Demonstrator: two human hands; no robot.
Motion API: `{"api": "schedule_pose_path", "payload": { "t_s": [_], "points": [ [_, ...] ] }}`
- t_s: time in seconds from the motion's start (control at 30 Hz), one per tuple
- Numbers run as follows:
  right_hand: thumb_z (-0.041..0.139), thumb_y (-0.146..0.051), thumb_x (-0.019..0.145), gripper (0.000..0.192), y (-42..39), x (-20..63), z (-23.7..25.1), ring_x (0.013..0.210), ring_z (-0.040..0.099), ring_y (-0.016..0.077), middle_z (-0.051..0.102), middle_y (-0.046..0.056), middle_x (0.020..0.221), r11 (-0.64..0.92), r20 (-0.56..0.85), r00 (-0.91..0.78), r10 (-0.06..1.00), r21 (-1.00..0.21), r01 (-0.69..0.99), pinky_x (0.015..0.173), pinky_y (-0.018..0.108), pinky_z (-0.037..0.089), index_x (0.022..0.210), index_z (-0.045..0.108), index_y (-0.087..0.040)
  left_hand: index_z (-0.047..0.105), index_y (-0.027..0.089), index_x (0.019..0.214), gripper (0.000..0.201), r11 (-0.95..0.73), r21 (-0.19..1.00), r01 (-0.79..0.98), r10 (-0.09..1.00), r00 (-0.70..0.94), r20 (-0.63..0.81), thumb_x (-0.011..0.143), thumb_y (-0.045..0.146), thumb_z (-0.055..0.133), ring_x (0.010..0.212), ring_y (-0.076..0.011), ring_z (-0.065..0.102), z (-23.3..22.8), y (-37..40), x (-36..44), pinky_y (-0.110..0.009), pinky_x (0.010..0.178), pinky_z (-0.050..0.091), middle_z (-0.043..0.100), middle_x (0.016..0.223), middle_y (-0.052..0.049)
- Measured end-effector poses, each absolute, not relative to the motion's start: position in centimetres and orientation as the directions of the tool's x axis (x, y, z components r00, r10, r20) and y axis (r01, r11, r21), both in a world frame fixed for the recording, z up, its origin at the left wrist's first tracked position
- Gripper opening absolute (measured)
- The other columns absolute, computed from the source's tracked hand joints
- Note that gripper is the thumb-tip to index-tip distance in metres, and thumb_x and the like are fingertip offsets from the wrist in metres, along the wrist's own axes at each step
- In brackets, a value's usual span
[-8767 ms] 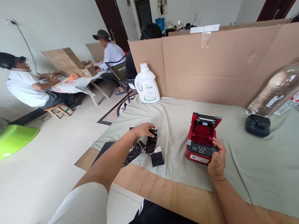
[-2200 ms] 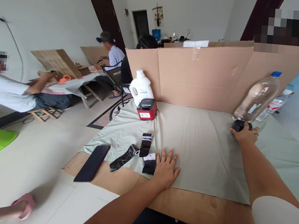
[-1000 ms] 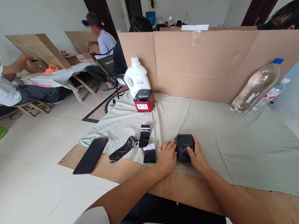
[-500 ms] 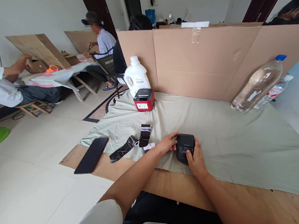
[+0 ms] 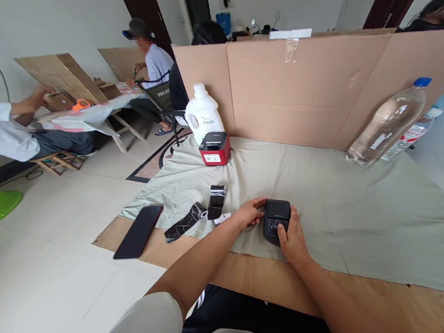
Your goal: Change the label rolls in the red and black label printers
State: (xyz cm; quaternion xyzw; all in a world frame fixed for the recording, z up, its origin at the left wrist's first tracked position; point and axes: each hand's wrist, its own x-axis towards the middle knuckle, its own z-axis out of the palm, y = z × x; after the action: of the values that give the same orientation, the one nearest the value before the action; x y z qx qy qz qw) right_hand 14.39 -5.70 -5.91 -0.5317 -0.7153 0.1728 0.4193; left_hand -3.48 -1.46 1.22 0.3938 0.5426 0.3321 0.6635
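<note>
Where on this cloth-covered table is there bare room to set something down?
Free: the wide stretch of cloth between the black printer, cardboard wall and water bottle. Crowded: the left edge, with paper rolls, phone, red printer and both hands.

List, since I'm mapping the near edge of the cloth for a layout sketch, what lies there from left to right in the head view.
black phone → unrolled dark label strip → upright dark roll → left hand → black printer, with the right hand on it.
</note>
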Motion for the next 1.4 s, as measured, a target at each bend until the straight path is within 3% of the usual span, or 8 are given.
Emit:
{"api": "schedule_pose_path", "payload": {
  "t_s": [0.17,0.33,0.6,0.7,0.9,1.2,1.3,1.4],
  "points": [
    [0.042,-0.042,0.092,0.069,-6.0,14.6,-5.4,0.135,0.038,0.0327,0.035,0.020,0.148,0.342,0.418,0.009,0.908,-0.755,0.560,0.107,0.060,0.038,0.150,0.017,-0.014,0.058,0.021,0.120,0.045,0.364,0.924,0.112,0.930,0.015,-0.368,0.076,0.010,0.062,0.050,-0.0022,0.053,1.8,-2.5,-3.7,-0.017,0.045,0.039,0.061,0.128,-0.008],
    [0.045,-0.042,0.090,0.054,-5.9,14.9,-4.9,0.119,0.050,0.0297,0.052,0.018,0.129,0.337,0.434,0.074,0.898,-0.786,0.517,0.098,0.055,0.046,0.136,0.039,-0.015,0.068,0.017,0.084,0.007,0.130,0.784,0.607,0.991,-0.084,-0.100,0.078,0.018,0.063,0.076,-0.0147,0.062,2.7,-3.4,-3.7,-0.028,0.076,0.050,0.068,0.087,-0.003],
    [0.048,-0.035,0.090,0.058,-6.1,14.9,-3.9,0.126,0.045,0.0296,0.050,0.016,0.135,0.437,0.528,-0.004,0.849,-0.698,0.567,0.102,0.055,0.043,0.143,0.032,-0.018,0.058,0.023,0.130,0.057,-0.106,0.837,0.537,0.993,0.096,0.064,0.077,0.002,0.050,0.123,-0.0214,0.050,2.2,-4.0,-2.3,-0.037,0.103,0.043,0.061,0.129,-0.005],
    [0.046,-0.035,0.092,0.051,-6.3,14.9,-3.2,0.126,0.045,0.0290,0.050,0.014,0.136,0.481,0.558,-0.049,0.829,-0.664,0.573,0.105,0.056,0.040,0.140,0.037,-0.020,0.058,0.024,0.130,0.052,-0.148,0.836,0.528,0.989,0.097,0.113,0.083,0.006,0.048,0.120,-0.0210,0.050,2.3,-3.6,-1.8,-0.037,0.105,0.041,0.063,0.126,-0.004],
    [0.042,-0.038,0.094,0.028,-6.3,15.0,-3.1,0.126,0.045,0.0287,0.045,0.013,0.138,0.439,0.534,-0.010,0.845,-0.685,0.582,0.105,0.056,0.040,0.108,0.060,-0.021,0.074,0.023,0.096,0.024,-0.267,0.619,0.738,0.954,0.295,0.060,0.080,0.013,0.060,0.107,-0.0278,0.052,4.5,-0.1,-0.2,-0.039,0.100,0.040,0.072,0.099,-0.007],
    [0.038,-0.040,0.096,0.037,-5.7,15.2,-4.1,0.123,0.047,0.0282,0.048,0.017,0.130,0.414,0.517,0.080,0.852,-0.759,0.503,0.098,0.055,0.046,0.125,0.046,-0.018,0.071,0.014,0.076,0.006,-0.403,0.226,0.887,0.884,0.441,-0.154,0.070,0.013,0.070,0.111,-0.0364,0.049,6.2,1.1,2.6,-0.048,0.098,0.032,0.065,0.103,-0.020],
    [0.038,-0.046,0.095,0.047,-5.5,15.3,-4.5,0.124,0.047,0.0292,0.049,0.017,0.131,0.388,0.486,0.075,0.871,-0.772,0.504,0.099,0.055,0.045,0.133,0.039,-0.019,0.067,0.015,0.078,0.014,-0.355,0.291,0.888,0.904,0.406,-0.137,0.065,0.014,0.073,0.108,-0.0345,0.051,6.0,1.2,2.6,-0.045,0.094,0.036,0.066,0.100,-0.016],
    [0.036,-0.050,0.095,0.051,-5.5,15.4,-4.7,0.123,0.048,0.0294,0.050,0.017,0.131,0.378,0.470,0.061,0.881,-0.776,0.505,0.101,0.056,0.043,0.135,0.038,-0.019,0.062,0.018,0.085,0.025,-0.234,0.559,0.796,0.931,0.349,-0.108,0.063,0.016,0.074,0.091,-0.0249,0.057,6.4,1.7,1.1,-0.038,0.085,0.043,0.065,0.088,-0.007]
  ]
}}
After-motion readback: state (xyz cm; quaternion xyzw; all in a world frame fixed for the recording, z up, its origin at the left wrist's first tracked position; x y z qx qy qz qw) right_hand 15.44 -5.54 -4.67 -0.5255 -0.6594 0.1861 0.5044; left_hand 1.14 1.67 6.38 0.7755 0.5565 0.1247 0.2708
